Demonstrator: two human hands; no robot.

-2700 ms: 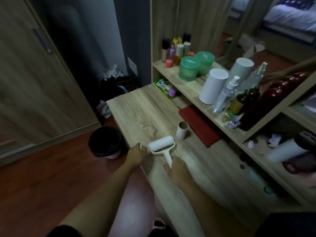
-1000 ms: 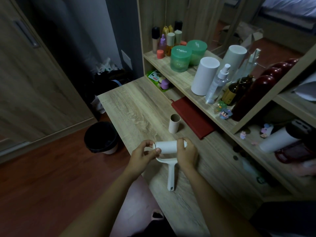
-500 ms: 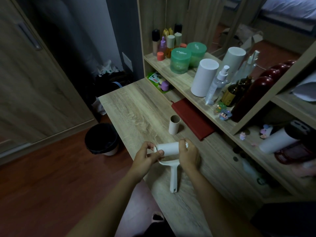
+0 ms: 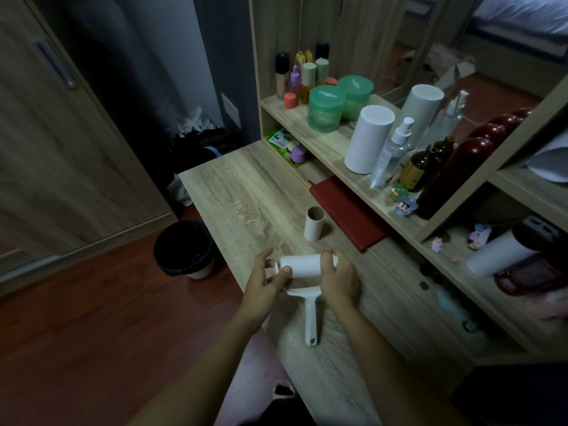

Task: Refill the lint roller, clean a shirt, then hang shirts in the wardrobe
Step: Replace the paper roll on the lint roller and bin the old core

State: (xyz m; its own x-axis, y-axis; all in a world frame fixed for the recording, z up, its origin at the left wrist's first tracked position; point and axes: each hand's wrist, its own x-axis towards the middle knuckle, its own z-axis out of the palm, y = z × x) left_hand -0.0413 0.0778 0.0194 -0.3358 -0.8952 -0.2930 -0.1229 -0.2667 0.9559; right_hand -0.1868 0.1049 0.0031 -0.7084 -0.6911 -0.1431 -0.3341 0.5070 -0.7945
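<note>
A white lint roller (image 4: 302, 265) is held just above the wooden desk (image 4: 246, 192), its handle (image 4: 311, 315) pointing toward me. My left hand (image 4: 266, 279) pinches the left end of the white roll with thumb and fingers. My right hand (image 4: 336, 276) grips the roll's right end. An empty cardboard core (image 4: 314, 224) stands upright on the desk just beyond the roller. No shirt is in view.
A red notebook (image 4: 347, 212) lies under the shelf edge. The shelf (image 4: 322, 142) carries bottles, green jars and a white cylinder (image 4: 367, 138). A black bin (image 4: 184, 249) stands on the floor left of the desk. A wardrobe door (image 4: 55, 133) fills the left.
Earlier the roller lay on the desk under my hands. Both hands have since lifted it and taken hold of the roll's two ends; in the last second they barely moved.
</note>
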